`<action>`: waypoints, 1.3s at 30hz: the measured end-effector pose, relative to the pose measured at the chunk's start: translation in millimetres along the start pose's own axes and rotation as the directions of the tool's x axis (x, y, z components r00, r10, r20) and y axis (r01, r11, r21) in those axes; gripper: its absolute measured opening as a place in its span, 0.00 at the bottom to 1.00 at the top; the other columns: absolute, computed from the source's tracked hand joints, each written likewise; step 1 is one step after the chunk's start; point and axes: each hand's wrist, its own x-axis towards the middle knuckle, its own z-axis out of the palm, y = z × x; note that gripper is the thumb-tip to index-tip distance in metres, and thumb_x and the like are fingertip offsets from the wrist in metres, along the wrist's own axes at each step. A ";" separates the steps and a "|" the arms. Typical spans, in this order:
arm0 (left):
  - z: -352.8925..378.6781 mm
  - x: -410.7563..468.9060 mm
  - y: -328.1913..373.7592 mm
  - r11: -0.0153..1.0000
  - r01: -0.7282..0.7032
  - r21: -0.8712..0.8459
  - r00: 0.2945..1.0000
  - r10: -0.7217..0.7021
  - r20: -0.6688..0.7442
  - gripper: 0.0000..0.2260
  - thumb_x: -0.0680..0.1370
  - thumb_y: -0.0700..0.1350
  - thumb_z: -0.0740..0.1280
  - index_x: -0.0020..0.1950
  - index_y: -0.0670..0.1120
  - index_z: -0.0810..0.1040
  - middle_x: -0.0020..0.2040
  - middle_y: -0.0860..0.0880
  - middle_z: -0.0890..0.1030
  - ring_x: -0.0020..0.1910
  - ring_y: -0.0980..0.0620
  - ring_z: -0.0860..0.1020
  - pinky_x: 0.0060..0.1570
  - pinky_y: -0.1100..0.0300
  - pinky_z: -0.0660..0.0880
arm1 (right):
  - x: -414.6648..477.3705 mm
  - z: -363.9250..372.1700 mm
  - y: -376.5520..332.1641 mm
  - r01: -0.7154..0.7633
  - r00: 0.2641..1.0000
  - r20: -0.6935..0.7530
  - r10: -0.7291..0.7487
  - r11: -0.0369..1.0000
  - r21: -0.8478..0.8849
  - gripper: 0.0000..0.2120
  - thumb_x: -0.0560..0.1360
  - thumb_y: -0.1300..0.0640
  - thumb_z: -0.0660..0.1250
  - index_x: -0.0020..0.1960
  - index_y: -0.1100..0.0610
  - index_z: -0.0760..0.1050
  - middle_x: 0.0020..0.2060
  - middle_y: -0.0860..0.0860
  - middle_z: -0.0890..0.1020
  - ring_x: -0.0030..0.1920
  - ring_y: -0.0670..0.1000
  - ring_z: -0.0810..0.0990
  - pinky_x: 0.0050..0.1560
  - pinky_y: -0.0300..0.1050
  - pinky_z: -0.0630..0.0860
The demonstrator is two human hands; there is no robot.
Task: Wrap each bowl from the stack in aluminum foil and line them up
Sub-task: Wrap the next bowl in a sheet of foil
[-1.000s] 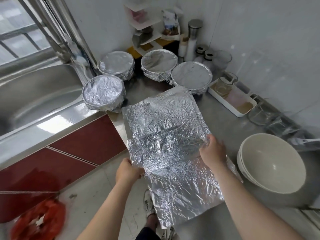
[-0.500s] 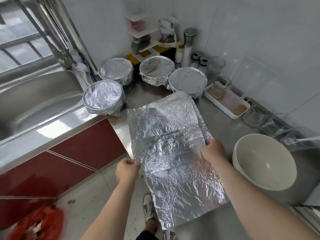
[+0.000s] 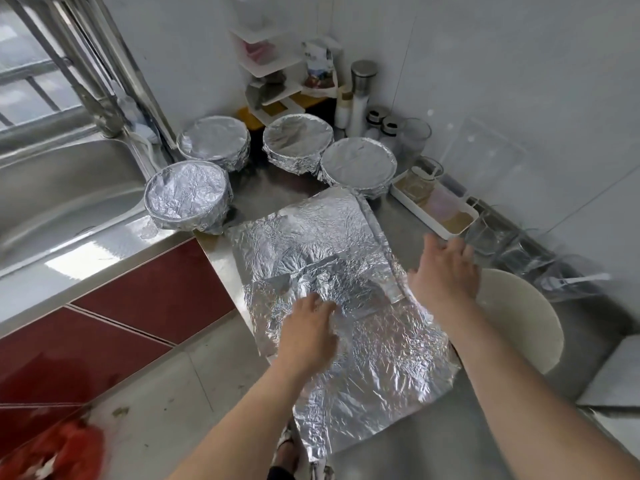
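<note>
Crinkled rectangular sheet of aluminium foil [image 3: 311,244] is lying spread flat on the stainless steel desk [image 3: 398,455], with a fold line running across its middle and its near left corner hanging past the desk edge over the floor. You are resting your left hand [image 3: 310,327] palm down on the near-middle of the sheet; its grip is apart, fingers straight and lying on the foil, curled round nothing. You are holding your right hand [image 3: 445,271] just off the sheet's right edge, between the foil and the stack of plain cream-white ceramic bowls [image 3: 519,317]; its grip is apart too, fingers spread and holding nothing, and they are blurred, so contact with the desk cannot be told. The stack is sitting unwrapped on the desk to your right, partly hidden behind your right forearm. Four round foil-wrapped bowls are standing at the far side of the desk: one [image 3: 188,195] by the steel sink [image 3: 52,202], one [image 3: 214,140] behind it, one [image 3: 298,138] in front of the white corner shelf [image 3: 273,81], and one [image 3: 358,164] touching the sheet's far corner. A white rectangular tray [image 3: 450,230] is sitting against the wall just beside that last bowl.
</note>
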 end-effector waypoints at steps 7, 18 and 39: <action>26.5 11.8 -2.0 0.938 -0.132 0.320 0.987 0.093 0.133 0.24 0.82 0.45 0.62 0.75 0.51 0.55 0.75 0.42 0.60 0.71 0.38 0.65 0.56 0.45 0.79 | -1.1 22.6 38.2 -0.136 0.958 0.259 0.125 0.990 0.026 0.18 0.76 0.55 0.65 0.62 0.56 0.64 0.56 0.59 0.76 0.56 0.62 0.77 0.48 0.53 0.74; 2.7 29.9 7.9 0.993 0.063 0.101 0.998 -0.065 0.010 0.07 0.81 0.39 0.60 0.50 0.47 0.78 0.39 0.53 0.79 0.36 0.55 0.79 0.39 0.62 0.81 | -14.4 -1.6 31.2 0.002 0.994 0.106 0.002 0.999 -0.035 0.14 0.76 0.59 0.66 0.62 0.57 0.73 0.51 0.54 0.82 0.50 0.57 0.80 0.45 0.49 0.74; -5.1 32.3 12.0 0.994 0.112 0.002 0.994 -0.112 0.003 0.11 0.83 0.41 0.59 0.42 0.48 0.75 0.38 0.51 0.80 0.34 0.53 0.78 0.38 0.62 0.78 | 4.1 27.8 31.8 0.166 0.982 -0.084 -0.168 0.986 -0.024 0.31 0.79 0.54 0.61 0.78 0.49 0.51 0.48 0.53 0.83 0.49 0.55 0.80 0.47 0.48 0.70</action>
